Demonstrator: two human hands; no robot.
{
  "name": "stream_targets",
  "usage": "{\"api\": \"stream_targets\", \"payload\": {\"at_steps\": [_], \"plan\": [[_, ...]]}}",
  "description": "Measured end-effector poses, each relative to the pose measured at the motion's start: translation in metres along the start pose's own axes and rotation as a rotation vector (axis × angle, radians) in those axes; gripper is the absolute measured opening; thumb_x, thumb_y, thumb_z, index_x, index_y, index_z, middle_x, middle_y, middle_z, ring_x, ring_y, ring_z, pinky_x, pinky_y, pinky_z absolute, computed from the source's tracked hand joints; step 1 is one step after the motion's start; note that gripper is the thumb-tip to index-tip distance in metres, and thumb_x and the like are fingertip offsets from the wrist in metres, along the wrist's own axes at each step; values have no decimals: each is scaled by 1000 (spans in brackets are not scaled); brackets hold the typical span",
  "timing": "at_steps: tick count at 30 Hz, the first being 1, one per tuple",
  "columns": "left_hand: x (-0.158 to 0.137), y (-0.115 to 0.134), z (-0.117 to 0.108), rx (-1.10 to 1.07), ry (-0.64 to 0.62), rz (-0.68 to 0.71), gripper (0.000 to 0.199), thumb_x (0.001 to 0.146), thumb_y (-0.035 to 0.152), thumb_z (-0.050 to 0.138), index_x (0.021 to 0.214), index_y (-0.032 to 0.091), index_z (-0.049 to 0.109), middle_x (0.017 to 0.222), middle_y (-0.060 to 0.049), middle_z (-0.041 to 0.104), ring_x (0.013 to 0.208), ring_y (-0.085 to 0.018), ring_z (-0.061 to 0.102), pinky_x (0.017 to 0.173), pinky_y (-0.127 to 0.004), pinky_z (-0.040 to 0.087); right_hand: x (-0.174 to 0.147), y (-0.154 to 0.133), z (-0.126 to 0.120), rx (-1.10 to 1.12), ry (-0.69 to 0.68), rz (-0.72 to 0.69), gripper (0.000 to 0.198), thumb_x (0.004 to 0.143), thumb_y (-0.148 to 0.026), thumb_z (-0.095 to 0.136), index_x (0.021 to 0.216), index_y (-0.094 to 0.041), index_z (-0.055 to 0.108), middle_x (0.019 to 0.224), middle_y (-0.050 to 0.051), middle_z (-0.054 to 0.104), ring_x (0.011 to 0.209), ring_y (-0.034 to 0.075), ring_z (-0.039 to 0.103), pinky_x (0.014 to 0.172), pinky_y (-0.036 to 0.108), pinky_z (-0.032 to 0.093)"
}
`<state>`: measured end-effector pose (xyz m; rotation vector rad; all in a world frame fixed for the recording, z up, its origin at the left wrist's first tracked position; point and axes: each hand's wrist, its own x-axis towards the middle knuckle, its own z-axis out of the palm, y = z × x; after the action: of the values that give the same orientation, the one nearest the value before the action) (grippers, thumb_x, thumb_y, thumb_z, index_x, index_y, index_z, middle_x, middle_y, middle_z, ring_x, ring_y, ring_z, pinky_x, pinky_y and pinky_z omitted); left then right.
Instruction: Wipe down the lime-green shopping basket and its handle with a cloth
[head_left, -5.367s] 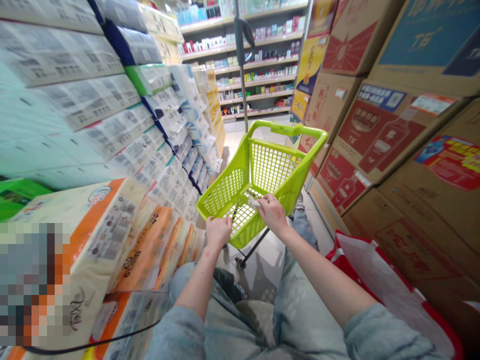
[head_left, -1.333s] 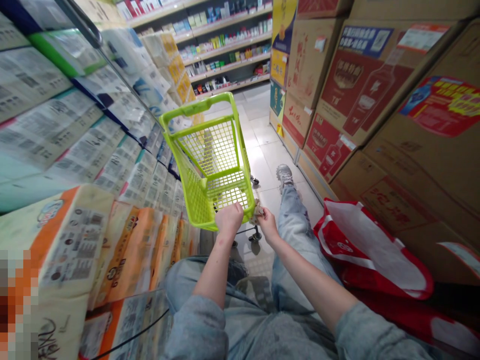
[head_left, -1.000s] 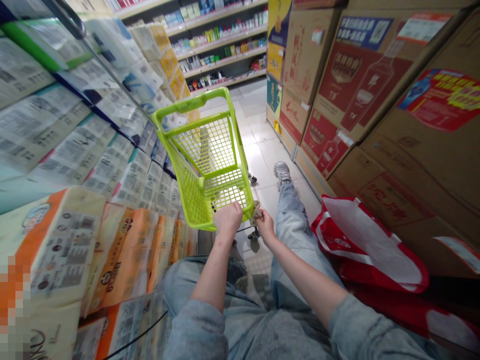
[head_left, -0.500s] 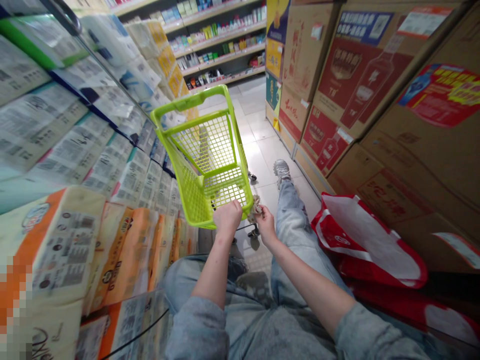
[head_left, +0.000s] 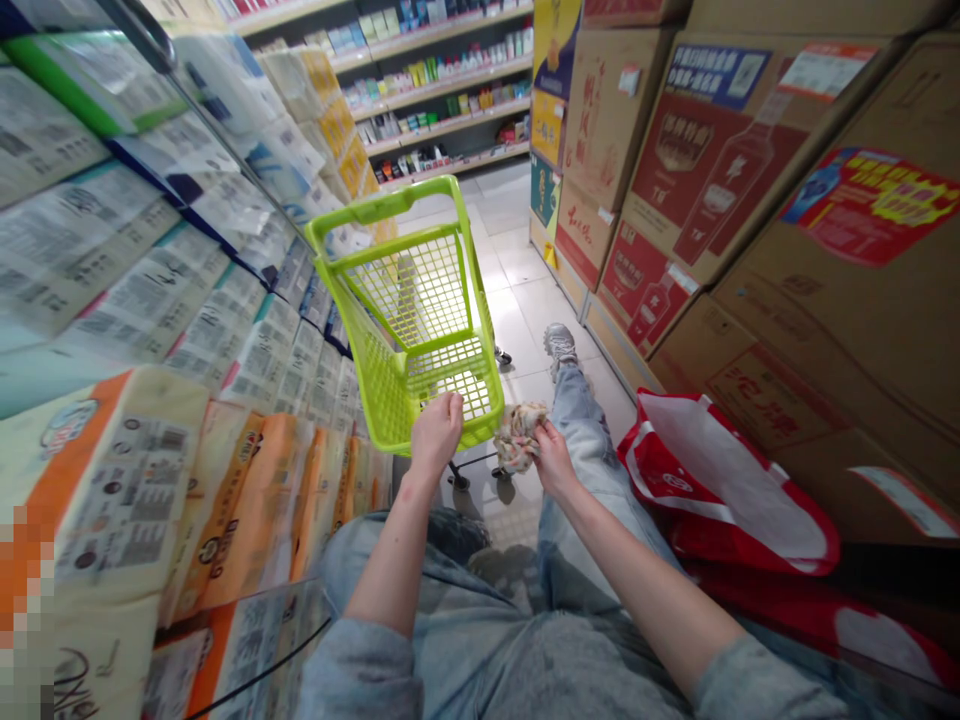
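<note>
My left hand [head_left: 437, 432] is closed in a fist at the near edge of a bright green shopping cart [head_left: 480, 434]. Whether its fingers are wrapped round the rim or hold something small is hidden from above. To the right of the cart, my right hand [head_left: 552, 455] pinches a crumpled cloth [head_left: 517, 440] with a beige and multicoloured pattern, perhaps a scrunchie. The cloth hangs just beside the cart's near right corner. Through the mesh, the cart's basket shows no goods in it.
Stacked tissue packs [head_left: 247, 500] line the left side, close to my arm. Cardboard cartons [head_left: 735, 170] are piled on the right, with a red and white bag [head_left: 720, 480] below them. Shelves of small goods [head_left: 442, 90] stand ahead, beyond the tiled floor [head_left: 517, 240].
My left hand has shifted left along the cart's near edge. My right hand has moved slightly right and down with the cloth, which now shows larger and farther from the cart.
</note>
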<state>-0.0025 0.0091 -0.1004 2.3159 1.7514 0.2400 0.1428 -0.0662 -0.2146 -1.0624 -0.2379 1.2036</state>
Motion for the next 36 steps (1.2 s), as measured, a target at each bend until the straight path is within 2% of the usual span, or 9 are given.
{"api": "stream_targets", "payload": {"at_steps": [4,7,9,13,17,20,27,33,36], "plan": [[5,-28,-11,142,51,-88,49,95,42,18,99,21,63,101,-6,68,93,-18,61,71,-25,41,-10,-18,5,-30,-42,-64,38,66,-49,64,92,-23,55,68,-4,61,51,12,60,36,20,44],[7,-41,-9,230,-55,-206,54,94,43,17,97,21,66,96,-8,70,90,-22,64,69,-27,42,-17,-39,19,-71,-117,-121,36,71,-49,62,95,-23,57,65,-5,59,48,10,56,36,18,40],[7,-42,-6,250,-104,-244,56,93,44,16,99,22,68,95,-9,71,90,-23,65,69,-28,43,-17,-55,30,-164,-183,-214,33,75,-50,58,94,-23,59,67,-4,59,49,10,55,36,18,36],[5,-32,-2,255,-129,-247,58,94,43,14,101,22,68,96,-8,71,91,-22,65,70,-28,44,-1,-76,52,-498,-319,-523,27,84,-45,50,87,-21,63,68,-2,60,59,12,56,52,21,43],[4,-21,0,274,-112,-226,58,94,43,14,99,22,68,97,-8,71,90,-22,65,72,-29,45,22,-80,68,-821,-234,-714,22,87,-33,47,88,-21,65,72,0,64,66,15,57,64,25,42],[4,-16,4,257,-108,-205,59,93,43,13,99,23,68,96,-9,71,89,-23,66,72,-31,45,31,-86,76,-929,-205,-772,22,87,-28,47,95,-22,67,82,2,68,75,18,60,68,26,40],[7,-12,11,203,-86,-181,60,93,43,12,96,24,69,94,-8,72,86,-24,66,70,-31,45,51,-111,90,-935,-270,-847,26,90,-34,45,99,-23,67,88,1,68,80,18,58,71,26,40],[6,-17,9,195,-89,-196,58,92,43,15,93,23,69,93,-9,72,86,-24,66,68,-31,45,68,-112,93,-1296,-354,-998,17,80,-28,64,66,-21,70,80,6,62,87,20,50,77,31,36],[7,-18,9,193,-88,-188,57,91,47,17,93,23,69,92,-9,72,85,-23,66,67,-30,44,64,-117,92,-1342,-329,-983,17,85,-27,56,82,-22,72,82,5,64,83,19,54,73,29,36]]}}
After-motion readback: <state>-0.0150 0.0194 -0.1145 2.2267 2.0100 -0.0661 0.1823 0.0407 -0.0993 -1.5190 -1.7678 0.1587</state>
